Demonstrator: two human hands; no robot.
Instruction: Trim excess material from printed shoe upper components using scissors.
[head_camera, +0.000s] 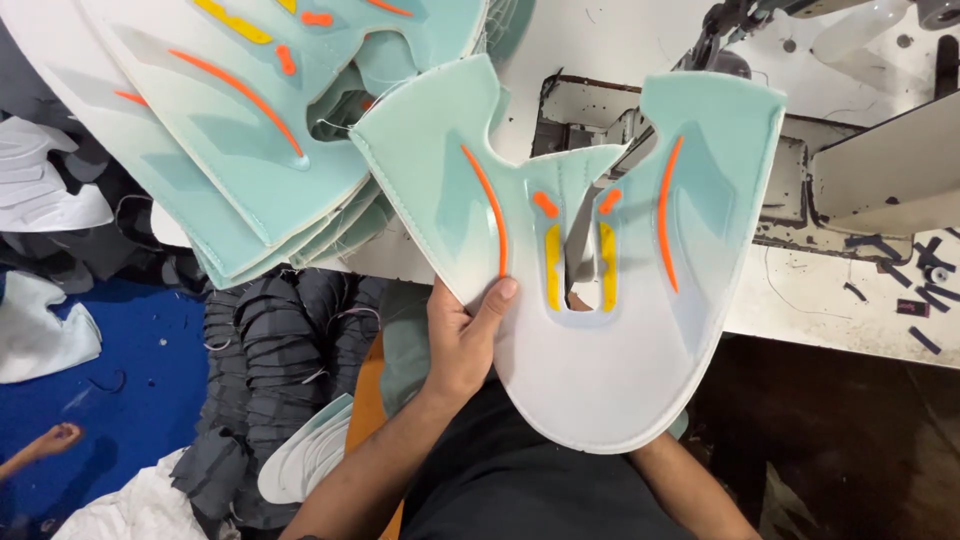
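We see a white table (840, 300) running across the upper half of the frame. A stack of mint uppers (230, 130) lies on it at the upper left, overhanging its edge. At the upper right a sewing machine (880, 170) stands on it, with dark scraps (920, 290) scattered just beside it at the right edge. Lower left, the blue floor (110, 400) carries white pieces (40, 330) and grey bundles (270, 350).
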